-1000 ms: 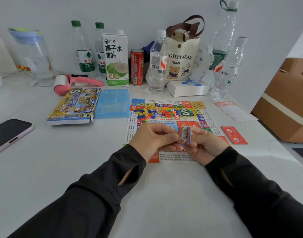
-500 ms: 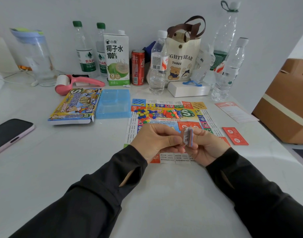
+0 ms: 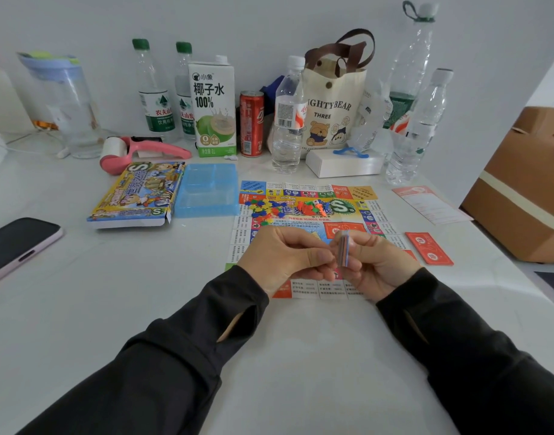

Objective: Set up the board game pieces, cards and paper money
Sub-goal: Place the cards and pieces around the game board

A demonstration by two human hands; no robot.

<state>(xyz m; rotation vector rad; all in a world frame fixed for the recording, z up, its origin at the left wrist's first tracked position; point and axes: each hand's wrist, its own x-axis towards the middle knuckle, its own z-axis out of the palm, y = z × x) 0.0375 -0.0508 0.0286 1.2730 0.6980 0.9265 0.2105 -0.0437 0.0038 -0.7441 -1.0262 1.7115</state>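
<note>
A paper game board lies flat on the white table, with small coloured plastic pieces heaped on its middle. Both hands hover over the board's near edge. My left hand and my right hand together pinch a small stack of paper money held on edge between them. A red card deck lies to the right of the board. The game box and its blue plastic tray lie to the left.
Bottles, a coconut water carton, a red can, a tote bag and a white box line the back wall. A phone lies at the left, a leaflet and a cardboard box at the right.
The stack of paper money has turned more edge-on between my fingers. Both hands stay in the same place over the board.
</note>
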